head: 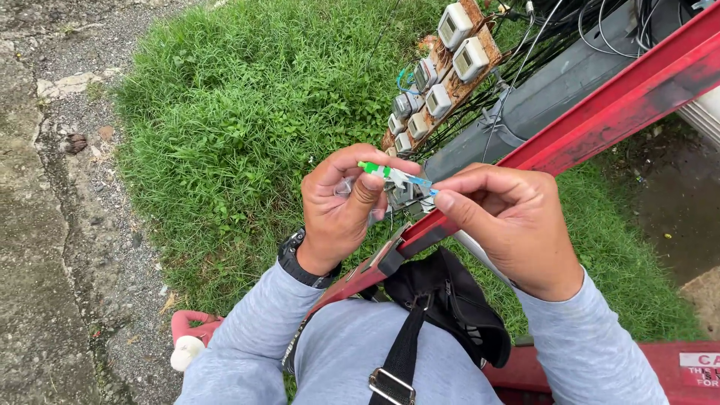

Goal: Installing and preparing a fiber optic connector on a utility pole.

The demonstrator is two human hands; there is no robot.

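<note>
My left hand (341,202) pinches a small green and white fibre connector (386,172) between thumb and fingers, with a bit of clear plastic wrap behind the fingers. My right hand (506,221) closes on the connector's other end, where a blue tip (424,182) and a small grey metal part (405,195) show. Both hands meet just above a red ladder rail (600,120). A dark watch sits on my left wrist.
I look down from high up on a red ladder. Below lie grass (240,120), a cracked concrete path (45,225), a grey pole (540,97) with black cables and a board of several electric meters (442,75). A black pouch (450,300) hangs at my chest.
</note>
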